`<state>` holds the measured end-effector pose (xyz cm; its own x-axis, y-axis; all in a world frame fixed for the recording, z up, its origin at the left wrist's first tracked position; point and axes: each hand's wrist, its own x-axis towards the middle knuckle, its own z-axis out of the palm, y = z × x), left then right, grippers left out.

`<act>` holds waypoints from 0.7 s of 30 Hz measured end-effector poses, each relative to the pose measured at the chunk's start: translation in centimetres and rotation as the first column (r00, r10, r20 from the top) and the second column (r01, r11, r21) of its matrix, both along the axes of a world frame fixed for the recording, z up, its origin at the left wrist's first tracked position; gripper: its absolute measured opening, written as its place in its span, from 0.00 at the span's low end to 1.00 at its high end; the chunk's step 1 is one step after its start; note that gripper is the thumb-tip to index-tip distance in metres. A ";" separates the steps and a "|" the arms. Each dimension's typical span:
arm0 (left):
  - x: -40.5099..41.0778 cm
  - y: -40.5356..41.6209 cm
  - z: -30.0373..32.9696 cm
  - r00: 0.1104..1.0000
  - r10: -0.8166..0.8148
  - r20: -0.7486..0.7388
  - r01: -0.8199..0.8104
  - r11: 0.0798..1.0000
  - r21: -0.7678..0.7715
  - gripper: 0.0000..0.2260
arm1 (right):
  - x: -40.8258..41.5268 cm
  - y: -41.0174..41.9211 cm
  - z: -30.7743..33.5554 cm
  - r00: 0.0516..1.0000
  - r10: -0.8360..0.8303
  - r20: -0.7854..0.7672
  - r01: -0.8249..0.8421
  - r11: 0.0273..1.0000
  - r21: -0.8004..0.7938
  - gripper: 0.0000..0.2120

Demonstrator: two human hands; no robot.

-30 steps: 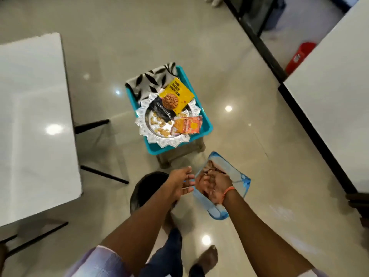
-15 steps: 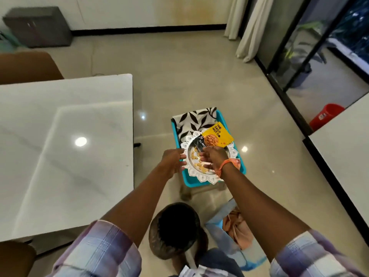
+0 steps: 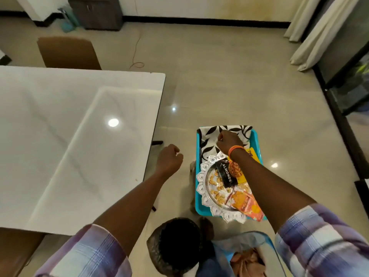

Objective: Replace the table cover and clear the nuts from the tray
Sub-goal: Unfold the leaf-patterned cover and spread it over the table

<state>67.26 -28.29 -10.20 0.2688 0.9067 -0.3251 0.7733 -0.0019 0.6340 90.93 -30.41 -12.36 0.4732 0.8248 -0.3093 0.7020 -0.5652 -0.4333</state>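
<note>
A teal tray (image 3: 197, 156) sits low on the floor, right of the white table (image 3: 69, 136). In it lies a folded black-and-white leaf-print cloth (image 3: 207, 140). Nearer to me, a silver scalloped plate (image 3: 201, 182) holds loose nuts (image 3: 216, 186), a black almonds packet (image 3: 226, 173), a yellow packet (image 3: 252, 154) and an orange packet (image 3: 246, 204). My right hand (image 3: 229, 140) is on the cloth with its fingers curled into it. My left hand (image 3: 169, 158) hovers in a fist between table and tray, holding nothing.
A dark round bin (image 3: 175, 242) stands at my feet. Beside it is a blue bag (image 3: 225, 248) with an orange-brown cloth (image 3: 247, 262) inside. A brown chair (image 3: 67, 52) is behind the table, and curtains and a glass door are on the right.
My view rose from the floor. My right hand went from the blue bag to the plate, then forward onto the leaf-print cloth. My left hand closed into a fist.
</note>
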 end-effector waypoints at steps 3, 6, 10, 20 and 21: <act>1.2 3.8 -2.0 0.942 -0.104 -0.320 0.143 0.984 0.102 0.18 | 3.1 4.1 -2.7 0.985 0.117 0.130 -0.105 0.990 -0.097 0.15; 2.1 6.9 -4.1 0.797 -0.123 -0.591 0.213 0.973 0.085 0.24 | 5.4 7.5 -5.8 0.937 0.244 0.250 -0.204 0.964 -0.173 0.18; 2.3 10.1 -7.2 0.669 -0.108 -0.736 0.187 0.982 0.026 0.29 | 7.7 11.5 -11.3 0.873 0.377 0.308 -0.307 0.918 -0.252 0.22; 4.2 11.9 -11.0 0.553 0.047 -0.832 0.124 0.983 0.137 0.18 | 11.1 16.6 -21.7 0.747 0.500 0.438 -0.408 0.865 -0.293 0.20; 4.1 12.1 -11.0 0.572 0.047 -0.819 0.117 0.983 0.138 0.19 | 11.4 16.8 -21.9 0.739 0.514 0.435 -0.422 0.857 -0.295 0.19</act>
